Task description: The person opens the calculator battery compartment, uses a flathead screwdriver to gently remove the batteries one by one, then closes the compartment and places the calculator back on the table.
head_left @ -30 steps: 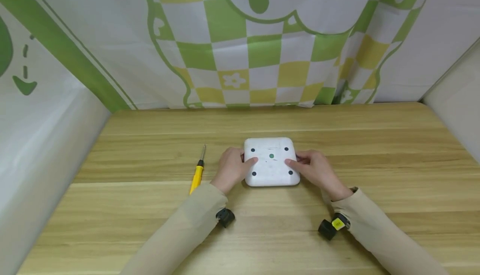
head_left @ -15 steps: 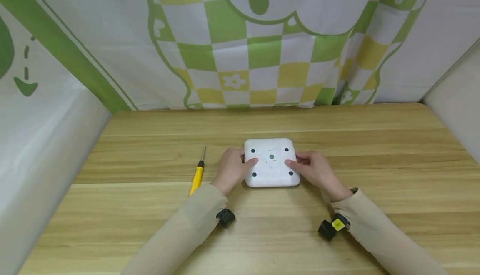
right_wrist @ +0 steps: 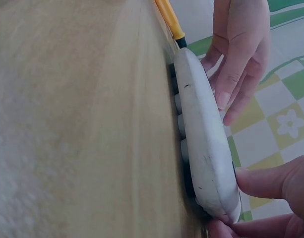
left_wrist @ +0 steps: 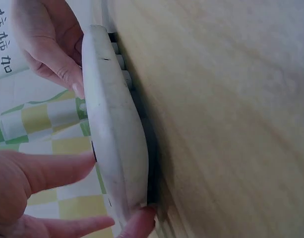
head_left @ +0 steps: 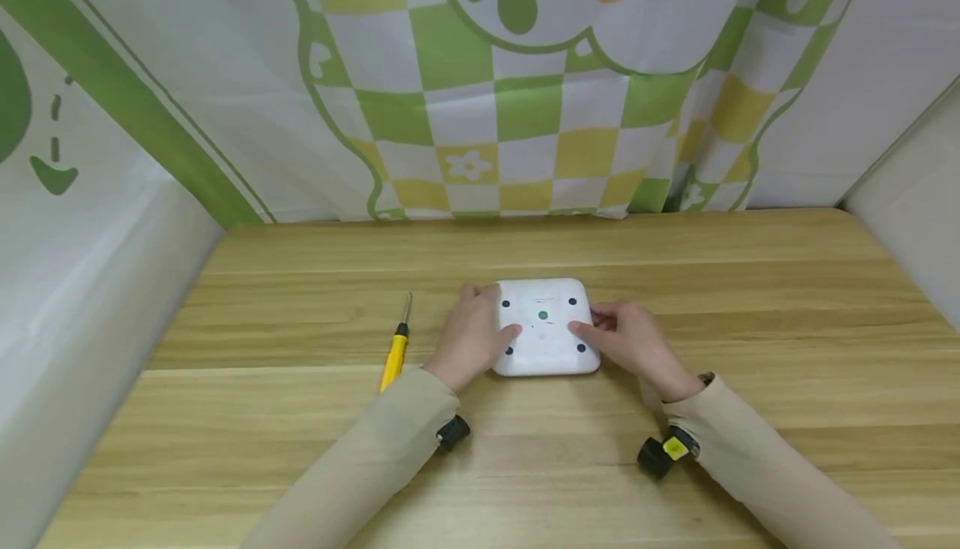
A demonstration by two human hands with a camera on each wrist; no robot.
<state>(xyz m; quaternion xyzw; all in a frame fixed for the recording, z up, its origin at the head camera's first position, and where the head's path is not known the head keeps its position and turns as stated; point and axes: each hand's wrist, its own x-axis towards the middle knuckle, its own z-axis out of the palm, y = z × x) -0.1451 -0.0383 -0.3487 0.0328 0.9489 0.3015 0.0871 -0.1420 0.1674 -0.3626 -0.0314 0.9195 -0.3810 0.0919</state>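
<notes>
A white calculator (head_left: 543,336), a rounded square, lies with its back up on the wooden table; the back shows black round feet and a green dot. Along its underside, keys (right_wrist: 181,126) peek out in the right wrist view. My left hand (head_left: 467,336) holds its left side, thumb on the back; one fingertip (left_wrist: 143,219) sits at the lower edge in the left wrist view. From the other side my right hand (head_left: 633,341) pinches the edge, thumb over the back and fingers beneath, partly hidden.
Left of my left hand lies a yellow-handled screwdriver (head_left: 393,357), tip pointing away. A checkered green, yellow and white curtain (head_left: 525,116) hangs at the back of the table (head_left: 750,324). White walls flank both sides.
My left hand has shifted slightly, with its fingers now raised onto the far left corner and its thumb a little further in. The right hand and the calculator look nearly still.
</notes>
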